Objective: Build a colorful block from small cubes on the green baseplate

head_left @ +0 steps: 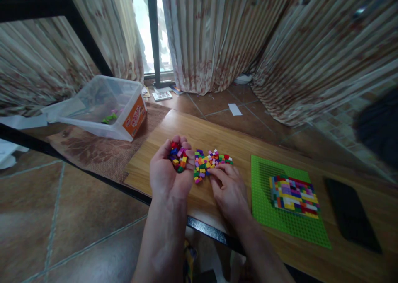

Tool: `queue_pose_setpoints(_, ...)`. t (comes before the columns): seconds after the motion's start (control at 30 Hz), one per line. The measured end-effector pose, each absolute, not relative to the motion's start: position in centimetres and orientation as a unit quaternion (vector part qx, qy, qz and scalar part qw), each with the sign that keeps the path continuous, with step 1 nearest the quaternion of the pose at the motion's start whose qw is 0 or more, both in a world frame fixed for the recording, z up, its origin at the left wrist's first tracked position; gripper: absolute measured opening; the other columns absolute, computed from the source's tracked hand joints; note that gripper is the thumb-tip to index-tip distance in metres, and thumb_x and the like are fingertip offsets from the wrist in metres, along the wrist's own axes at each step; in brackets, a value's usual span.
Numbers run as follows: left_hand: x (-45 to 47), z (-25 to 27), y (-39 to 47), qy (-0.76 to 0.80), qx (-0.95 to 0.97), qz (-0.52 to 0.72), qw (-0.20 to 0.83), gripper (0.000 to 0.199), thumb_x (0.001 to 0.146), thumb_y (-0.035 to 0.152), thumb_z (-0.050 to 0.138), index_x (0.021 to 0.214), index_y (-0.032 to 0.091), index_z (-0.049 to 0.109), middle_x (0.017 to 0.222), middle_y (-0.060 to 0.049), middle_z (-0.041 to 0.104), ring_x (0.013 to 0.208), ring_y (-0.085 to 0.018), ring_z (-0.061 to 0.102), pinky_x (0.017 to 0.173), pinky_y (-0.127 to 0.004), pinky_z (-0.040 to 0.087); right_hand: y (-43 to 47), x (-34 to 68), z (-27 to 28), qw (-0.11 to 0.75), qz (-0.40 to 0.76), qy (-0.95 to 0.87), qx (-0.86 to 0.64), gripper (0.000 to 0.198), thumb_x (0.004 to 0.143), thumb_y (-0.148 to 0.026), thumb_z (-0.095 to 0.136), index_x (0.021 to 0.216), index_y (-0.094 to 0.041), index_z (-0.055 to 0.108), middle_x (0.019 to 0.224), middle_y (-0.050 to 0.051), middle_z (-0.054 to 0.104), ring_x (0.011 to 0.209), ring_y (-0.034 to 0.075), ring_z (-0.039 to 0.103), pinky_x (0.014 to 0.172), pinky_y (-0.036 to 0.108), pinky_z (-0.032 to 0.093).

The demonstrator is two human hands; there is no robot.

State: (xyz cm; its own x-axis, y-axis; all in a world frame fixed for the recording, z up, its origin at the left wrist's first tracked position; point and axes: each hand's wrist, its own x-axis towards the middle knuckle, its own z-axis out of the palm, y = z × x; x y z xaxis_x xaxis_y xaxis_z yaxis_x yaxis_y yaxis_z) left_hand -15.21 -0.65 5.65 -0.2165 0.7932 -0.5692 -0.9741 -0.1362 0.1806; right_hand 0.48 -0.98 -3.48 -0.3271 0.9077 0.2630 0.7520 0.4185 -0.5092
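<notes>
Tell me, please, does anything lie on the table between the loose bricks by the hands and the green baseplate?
Nothing visible does: bare wooden table separates the loose bricks from the green baseplate. Only the right hand, touching the pile, lies alongside that stretch.

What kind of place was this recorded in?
Probably a room at home: striped curtains over a window, tiled floor, and a low wooden table with toy bricks and a green baseplate.

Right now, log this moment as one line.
left hand: cupping bricks | right hand: at loose brick pile | baseplate: partly covered
</notes>
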Motion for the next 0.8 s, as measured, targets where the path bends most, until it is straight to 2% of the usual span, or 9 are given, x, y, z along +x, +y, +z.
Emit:
queue_pose_setpoints(0.3,-15.4,5.4,-0.7,0.26,-0.166,0.735,0.603,0.023,0.09,0.014,0.043,0.074,0.011,0.06,0.072,-0.005,0.061,0.058,-0.008,0.058,0.049,-0.016,0.046,-0.9,0.0,-3.2,0.248,0.142,-0.807,-0.516,0.012,0.089,-0.019,0.056,0.093,-0.019,0.068,0.105,0.01,0.063,0.099,0.026,0.053,0.088,0.04,0.044)
queue_pose_setpoints(0.47,-15.5,5.4,-0.6,0.26,-0.174,0.737,0.599,0.022,0.09,0.015,0.044,0.075,0.011,0.06,0.072,-0.005,0.061,0.058,-0.008,0.058,0.05,-0.015,0.046,-0.9,-0.9,-3.0,0.254,0.15,-0.823,-0.486,0.01,0.092,-0.022,0.056,0.092,-0.019,0.065,0.095,0.006,0.065,0.093,0.023,0.055,0.087,0.037,0.043)
queue_pose_setpoints(0.8,-15.8,5.4,-0.7,0.257,-0.179,0.736,0.6,0.021,0.09,0.015,0.045,0.075,0.011,0.06,0.073,-0.005,0.06,0.058,-0.007,0.057,0.049,-0.015,0.046,-0.6,-1.3,-3.3,0.205,0.138,-0.841,-0.481,0.014,0.091,-0.021,0.057,0.1,-0.017,0.067,0.099,0.009,0.065,0.095,0.024,0.055,0.086,0.037,0.042)
